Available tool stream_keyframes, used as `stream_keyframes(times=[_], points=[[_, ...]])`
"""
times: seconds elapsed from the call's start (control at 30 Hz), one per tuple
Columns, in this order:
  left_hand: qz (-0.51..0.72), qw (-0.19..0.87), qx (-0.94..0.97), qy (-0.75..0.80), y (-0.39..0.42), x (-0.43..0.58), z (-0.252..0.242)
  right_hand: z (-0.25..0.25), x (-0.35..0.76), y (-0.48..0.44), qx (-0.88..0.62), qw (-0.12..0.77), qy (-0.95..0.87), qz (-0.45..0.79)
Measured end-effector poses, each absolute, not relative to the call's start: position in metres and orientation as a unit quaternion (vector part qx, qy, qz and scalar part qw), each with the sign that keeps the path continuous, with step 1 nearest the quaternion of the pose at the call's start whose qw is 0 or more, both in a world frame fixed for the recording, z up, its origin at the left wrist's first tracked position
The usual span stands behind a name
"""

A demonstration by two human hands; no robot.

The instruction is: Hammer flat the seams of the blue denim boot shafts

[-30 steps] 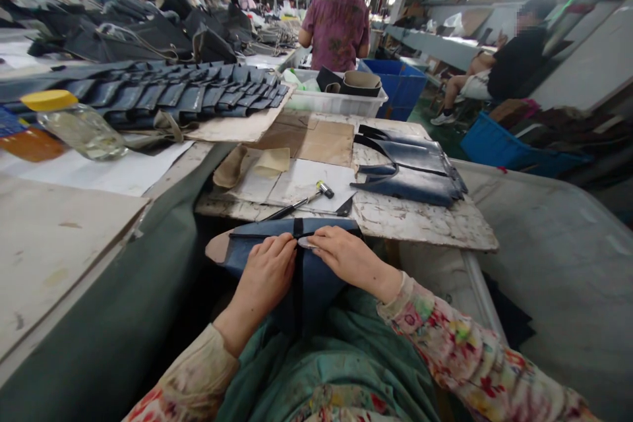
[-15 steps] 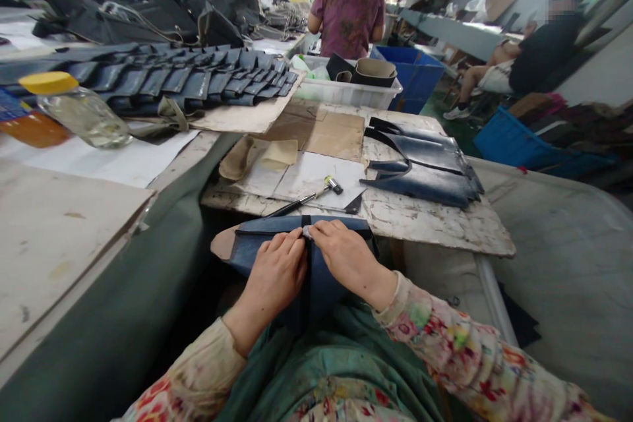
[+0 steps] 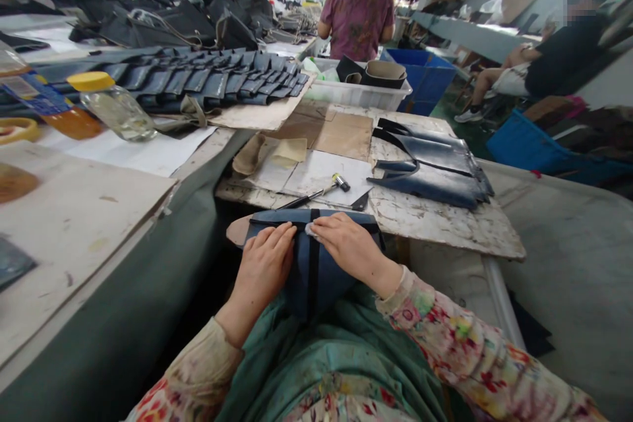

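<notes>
A dark blue leather-like piece with black strips and a pale pink tip rests over my lap, against the table's near edge. My left hand grips its left part, fingers together on top near the black seam; the thumb is hidden. Between the fingertips of my right hand is a small whitish wad, pressed on the piece beside the upright black strip. Just beyond them lies a hammer with a black handle, on white paper.
Flat blue pieces lie on the worn board at right. Rows of folded blue pieces, a yellow-lidded jar and a bottle are at left. Behind stand a white bin, a blue crate and a person.
My left hand has slid left, away from the black strip, while my right hand keeps the wad near the strip. The view has turned slightly left.
</notes>
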State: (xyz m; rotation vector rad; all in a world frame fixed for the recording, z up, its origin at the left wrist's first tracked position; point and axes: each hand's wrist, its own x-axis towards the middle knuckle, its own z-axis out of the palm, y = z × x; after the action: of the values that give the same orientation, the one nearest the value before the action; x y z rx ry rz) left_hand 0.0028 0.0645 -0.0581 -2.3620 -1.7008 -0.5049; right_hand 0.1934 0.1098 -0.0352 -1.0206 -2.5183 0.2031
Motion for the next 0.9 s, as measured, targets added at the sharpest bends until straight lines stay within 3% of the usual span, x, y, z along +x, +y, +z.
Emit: stream_keyframes(times=[0.9], points=[[-0.196,0.085,-0.704,-0.677,0.059,-0.061,-0.066,-0.033,0.083,0.128,-0.318,0.138,-0.935,0.075]])
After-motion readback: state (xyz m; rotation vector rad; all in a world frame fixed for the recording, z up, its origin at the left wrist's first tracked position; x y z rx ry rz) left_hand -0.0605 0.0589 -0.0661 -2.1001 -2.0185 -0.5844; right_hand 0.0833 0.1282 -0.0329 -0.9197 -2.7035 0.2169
